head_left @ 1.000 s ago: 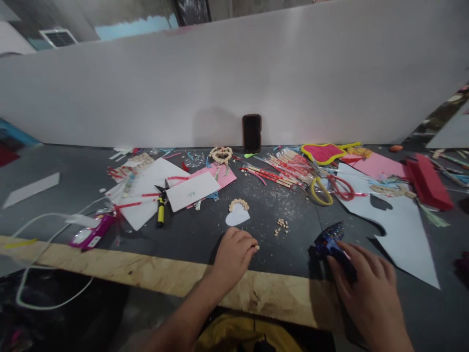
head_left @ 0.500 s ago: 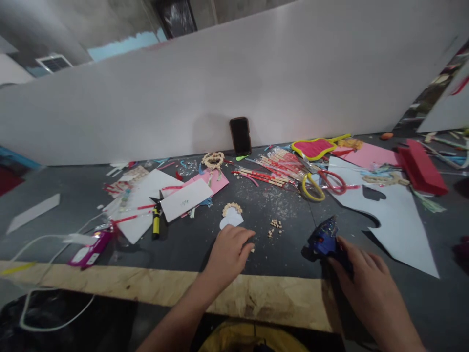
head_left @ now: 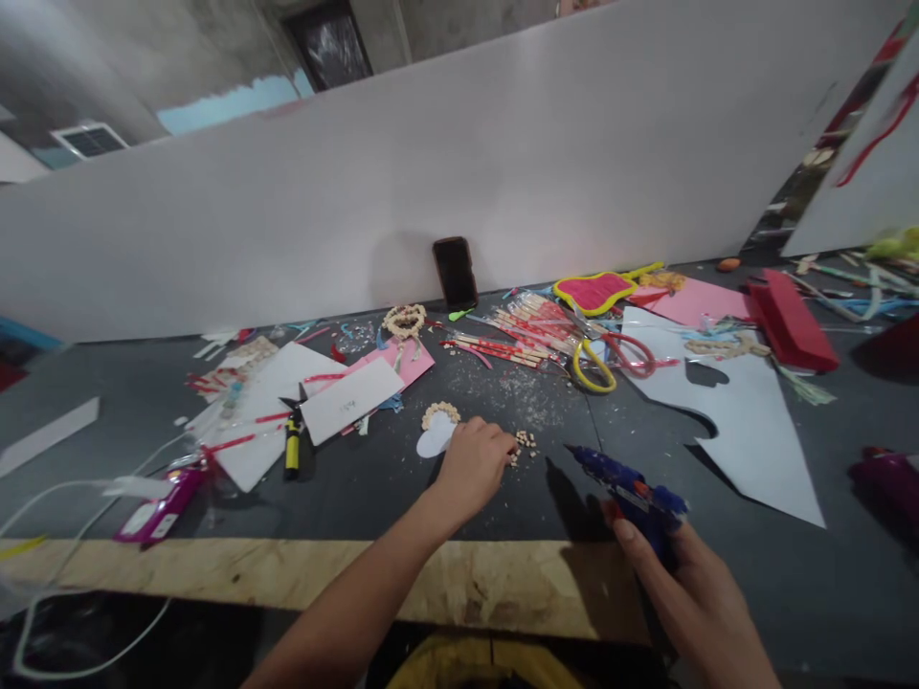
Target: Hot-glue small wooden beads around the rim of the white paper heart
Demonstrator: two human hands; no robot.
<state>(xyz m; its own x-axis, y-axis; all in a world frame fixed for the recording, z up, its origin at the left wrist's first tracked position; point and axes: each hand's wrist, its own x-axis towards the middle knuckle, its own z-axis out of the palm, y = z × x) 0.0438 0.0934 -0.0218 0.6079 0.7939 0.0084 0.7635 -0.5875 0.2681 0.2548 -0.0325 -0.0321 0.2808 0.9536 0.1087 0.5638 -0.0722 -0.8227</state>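
Note:
My right hand (head_left: 679,584) grips a dark blue glue gun (head_left: 624,483) by its handle, lifted over the table with its nozzle pointing left. My left hand (head_left: 480,461) is closed, its fingertips at the edge of a small pile of cut wooden bits (head_left: 526,442); what lies between the fingers is hidden. Just left of that hand lies a white paper heart (head_left: 436,436), partly covered by it. Small wooden pieces (head_left: 439,413) line the heart's upper edge.
Scissors (head_left: 594,367) lie beside red-wrapped chopsticks (head_left: 509,337) at the back. White cut card (head_left: 753,435) is on the right. Cutting pliers (head_left: 292,445), a white paper strip (head_left: 351,402) and a purple device (head_left: 159,507) with cables lie left. A phone (head_left: 455,274) leans against the white panel.
The glue gun has been raised and turned so that its nozzle points left. My left hand has moved right to the wooden bits, and its fingers have closed. The view has shifted slightly.

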